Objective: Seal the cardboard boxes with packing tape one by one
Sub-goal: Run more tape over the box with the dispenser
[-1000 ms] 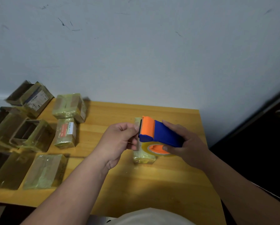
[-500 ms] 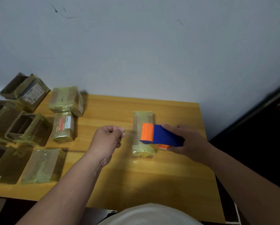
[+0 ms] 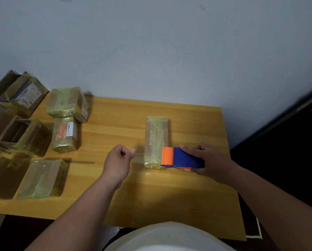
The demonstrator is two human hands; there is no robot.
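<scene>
Head view: dispenser at the box's near end

Right hand grips the tape dispenser, its orange end on the cardboard box mid-bench. Left hand, a loose fist pinching thumb to forefinger, hovers beside the box.

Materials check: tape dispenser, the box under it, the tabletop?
Tape dispenser: looks like moulded plastic, matte blue and orange, uniform colour. Box: brown cardboard under glossy yellowish clear tape, showing sheen and wrinkles. Tabletop: wood or wood-look laminate, smooth with plank seams; cannot tell which.
</scene>
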